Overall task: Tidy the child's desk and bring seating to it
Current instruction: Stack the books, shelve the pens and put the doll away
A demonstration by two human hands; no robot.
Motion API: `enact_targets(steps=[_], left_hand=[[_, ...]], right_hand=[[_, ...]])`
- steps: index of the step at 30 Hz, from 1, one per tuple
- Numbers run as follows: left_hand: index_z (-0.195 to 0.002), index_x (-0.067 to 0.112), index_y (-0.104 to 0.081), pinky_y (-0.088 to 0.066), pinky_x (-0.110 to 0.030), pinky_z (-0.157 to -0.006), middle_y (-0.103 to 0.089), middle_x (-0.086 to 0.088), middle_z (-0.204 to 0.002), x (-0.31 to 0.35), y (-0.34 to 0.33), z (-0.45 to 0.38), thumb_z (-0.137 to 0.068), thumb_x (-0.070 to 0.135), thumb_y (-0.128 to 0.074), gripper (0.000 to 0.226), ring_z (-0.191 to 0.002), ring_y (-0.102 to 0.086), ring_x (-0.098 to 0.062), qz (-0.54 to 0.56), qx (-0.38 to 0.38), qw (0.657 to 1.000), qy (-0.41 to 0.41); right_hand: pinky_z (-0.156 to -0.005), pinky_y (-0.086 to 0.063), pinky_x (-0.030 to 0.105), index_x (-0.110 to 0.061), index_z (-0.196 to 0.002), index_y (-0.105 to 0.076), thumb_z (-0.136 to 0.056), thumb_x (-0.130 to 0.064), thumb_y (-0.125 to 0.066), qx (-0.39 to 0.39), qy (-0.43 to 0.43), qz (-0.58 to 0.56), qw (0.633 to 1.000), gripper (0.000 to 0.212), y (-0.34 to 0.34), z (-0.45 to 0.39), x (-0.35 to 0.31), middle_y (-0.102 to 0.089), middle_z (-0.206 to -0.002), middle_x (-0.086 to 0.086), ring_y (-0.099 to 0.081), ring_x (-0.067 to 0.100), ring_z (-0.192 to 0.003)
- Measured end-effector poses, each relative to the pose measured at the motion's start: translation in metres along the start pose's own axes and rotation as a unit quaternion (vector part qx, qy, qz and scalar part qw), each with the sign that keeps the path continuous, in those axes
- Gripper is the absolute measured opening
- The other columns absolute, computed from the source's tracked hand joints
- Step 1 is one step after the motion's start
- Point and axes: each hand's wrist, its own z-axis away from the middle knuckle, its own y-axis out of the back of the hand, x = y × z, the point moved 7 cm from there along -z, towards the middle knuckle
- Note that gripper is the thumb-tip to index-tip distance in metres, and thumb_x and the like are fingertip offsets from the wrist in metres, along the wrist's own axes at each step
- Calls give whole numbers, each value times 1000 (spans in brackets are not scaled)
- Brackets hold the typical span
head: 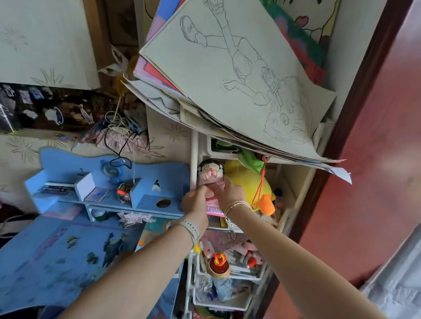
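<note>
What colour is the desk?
Blue desk, patterned with stickers or prints; head view, the only one.

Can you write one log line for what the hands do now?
left hand: grips doll | right hand: touches doll | place: white shelf rack

1. There is one view, from a camera on the person's head; it looks forward and down along both arms.
2. It is close to the blue desk (53,256) and the white shelf (194,158); the wide lens bends the edges.
</note>
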Motion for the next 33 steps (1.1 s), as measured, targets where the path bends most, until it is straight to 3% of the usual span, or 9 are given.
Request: enact_targets(steps=[5,9,14,18,20,23,26,30,33], left_hand=[[-111,25,-65,-48,-28,-75,-67,-3,-104,-1,-20,2,-86,21,-54,28,-94,-62,-17,-1,-42,998,-45],[-107,26,-56,-40,-19,-60,-61,9,-85,1,-32,3,-95,13,-45,20,-77,-56,-6,18,-47,997,-60],[-84,33,-51,-43,-12,-56,-56,14,-79,2,-47,-4,-101,13,-36,30,-71,-53,1,15,-94,994,-45],[-108,33,-46,-43,-18,-62,-56,11,-88,4,-43,-12,-102,23,-31,19,-77,-54,-3,-50,-66,995,-56],[-120,34,-49,-52,-32,-79,-61,-1,-110,1,-41,-22,-97,35,-31,30,-93,-60,-17,-131,-52,988,-70],[-130,32,-48,-50,-46,-94,-55,-13,-125,-11,-40,-34,-90,36,-35,42,-109,-57,-33,-199,-11,977,-78],[-126,22,-52,-49,-42,-91,-61,-11,-118,2,-36,-16,-94,27,-39,35,-105,-58,-32,-160,9,983,-85],[-121,24,-54,-50,-31,-80,-63,-7,-108,6,-40,-16,-93,14,-42,32,-97,-60,-28,-108,-7,992,-63],[-96,25,-56,-47,-24,-69,-60,-4,-95,11,-47,-18,-98,15,-38,21,-93,-58,-22,-50,-51,997,-28]], right_hand=[[-62,-42,27,-6,-119,-56,-94,-36,-50,-13,-36,-59,998,39,-5,-11,5,-67,-107,15,-60,26,-82],[-63,-45,32,-3,-122,-46,-90,-36,-58,26,-71,-138,988,48,-2,-18,9,-65,-101,17,-56,25,-75],[-60,-50,35,-4,-121,-35,-89,-37,-61,32,-74,-125,989,53,0,-25,12,-65,-98,18,-56,26,-71],[-48,-41,23,-7,-128,-39,-88,-38,-62,19,-52,-112,992,56,2,-28,5,-66,-100,17,-55,20,-62],[-40,-38,18,-8,-126,-43,-87,-38,-63,25,-50,-127,990,53,1,-29,8,-67,-96,14,-54,12,-55],[-52,-39,23,-8,-121,-46,-84,-39,-64,40,-46,-131,989,52,2,-23,13,-68,-93,12,-62,25,-71],[-55,-39,24,-8,-116,-44,-84,-36,-65,60,-42,-153,986,47,3,-16,16,-64,-87,11,-60,28,-72],[-64,-38,26,-11,-121,-48,-90,-24,-57,49,-23,-159,986,35,-2,-19,6,-69,-100,19,-65,36,-91],[-65,-37,26,-17,-134,-48,-90,-13,-52,37,-13,-131,991,44,-5,-21,1,-69,-104,21,-64,36,-95]])
